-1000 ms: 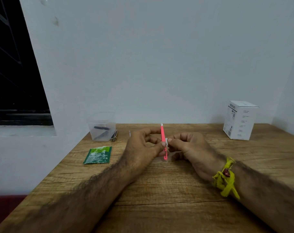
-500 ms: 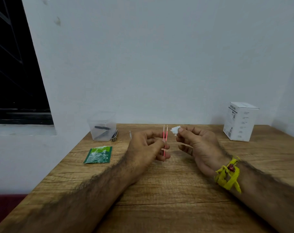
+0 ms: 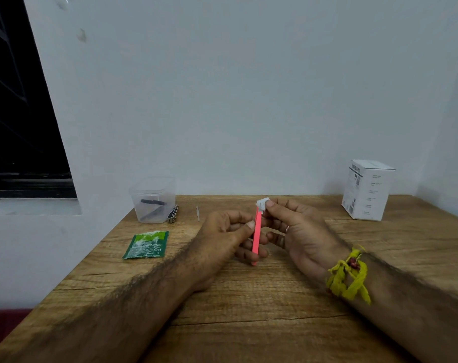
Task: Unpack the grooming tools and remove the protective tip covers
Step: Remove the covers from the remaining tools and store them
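Note:
My left hand pinches pink tweezers, held upright above the wooden table, their arms pressed together. My right hand pinches a small white tip cover between thumb and forefinger, right at the tweezers' top end. Whether the cover sits on the tips or only touches them is unclear. A clear plastic container with dark tools inside stands at the back left, with a metal nail clipper leaning beside it and a thin metal tool lying to its right.
A green sachet lies flat at the left of the table. A white cardboard box stands at the back right. The white wall runs along the far edge. A dark window is at the left.
The tweezers' arms were spread apart and are now pressed together. My right hand brought the white cover back from beside the tips to right against them.

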The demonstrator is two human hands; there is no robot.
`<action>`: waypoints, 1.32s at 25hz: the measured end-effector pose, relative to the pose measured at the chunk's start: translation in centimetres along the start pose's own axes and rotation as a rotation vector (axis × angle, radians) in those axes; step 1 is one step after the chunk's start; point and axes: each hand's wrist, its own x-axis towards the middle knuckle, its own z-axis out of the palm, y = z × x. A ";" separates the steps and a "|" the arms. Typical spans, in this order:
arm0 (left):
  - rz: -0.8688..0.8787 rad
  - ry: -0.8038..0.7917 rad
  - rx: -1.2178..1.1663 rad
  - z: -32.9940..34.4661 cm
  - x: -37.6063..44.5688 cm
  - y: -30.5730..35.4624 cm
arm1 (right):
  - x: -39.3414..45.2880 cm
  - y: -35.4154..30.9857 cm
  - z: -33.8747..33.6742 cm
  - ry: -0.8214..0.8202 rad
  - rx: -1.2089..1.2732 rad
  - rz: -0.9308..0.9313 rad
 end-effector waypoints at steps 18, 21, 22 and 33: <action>-0.009 -0.001 -0.019 -0.2 0.3 -0.2 | 0.1 -0.4 0.1 -0.110 -0.003 0.131; 0.002 0.055 0.006 0.0 0.2 -0.2 | 0.0 -0.2 0.3 -0.100 -0.088 0.117; 0.011 0.079 0.022 0.0 0.2 -0.2 | 0.0 -0.1 0.3 -0.089 -0.106 0.115; 0.052 0.150 0.146 0.5 0.3 -0.2 | 0.3 0.2 0.1 -0.082 -0.035 0.107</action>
